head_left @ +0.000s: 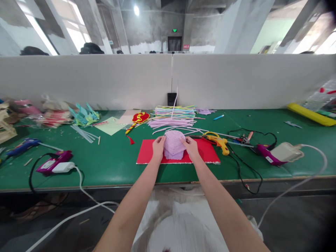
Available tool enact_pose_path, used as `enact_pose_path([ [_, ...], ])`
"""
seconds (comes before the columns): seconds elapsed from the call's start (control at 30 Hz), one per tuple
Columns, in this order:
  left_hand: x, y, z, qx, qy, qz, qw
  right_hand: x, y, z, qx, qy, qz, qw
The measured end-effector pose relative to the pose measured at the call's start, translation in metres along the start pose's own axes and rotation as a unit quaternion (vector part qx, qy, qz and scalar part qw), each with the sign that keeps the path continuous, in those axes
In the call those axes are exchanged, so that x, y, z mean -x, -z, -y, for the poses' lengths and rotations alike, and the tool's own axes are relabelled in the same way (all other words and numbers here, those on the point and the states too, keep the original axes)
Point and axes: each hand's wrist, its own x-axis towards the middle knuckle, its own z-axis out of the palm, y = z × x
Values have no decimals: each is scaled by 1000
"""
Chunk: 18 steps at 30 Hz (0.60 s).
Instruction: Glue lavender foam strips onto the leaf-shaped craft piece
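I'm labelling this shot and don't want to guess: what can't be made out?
All in the head view:
Lilac paper piece: its far side is turned away.
Red board: its middle is covered by that piece.
Beige object at far left: cut off by the picture's edge.
Red sign in the background: wording too small and blurred.

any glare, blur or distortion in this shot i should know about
Head view: the ceiling lamp and left windows glare white; head view: the upper right corner darkens to black; head view: fine detail looks soft, though creases on the lilac piece show.
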Motion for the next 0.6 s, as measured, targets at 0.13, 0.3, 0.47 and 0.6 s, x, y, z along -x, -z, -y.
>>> enact_pose_path([
  [0.13, 0, 1, 2, -7, -5, 0, 1000, 1, 0, 1, 4, 1, 3, 1000],
  [0.3, -2, 1, 4, -17, -9, 16, 1000, 1, 0, 2, 6, 6, 2, 1000],
  [0.47, -2, 0, 4, -36, 1, 32, 999, 2, 0, 4, 10, 10, 10, 1000],
  [0.6, 1, 1, 1, -42, 5, 18, 999, 2, 0, 4, 13, 12, 21, 1000],
])
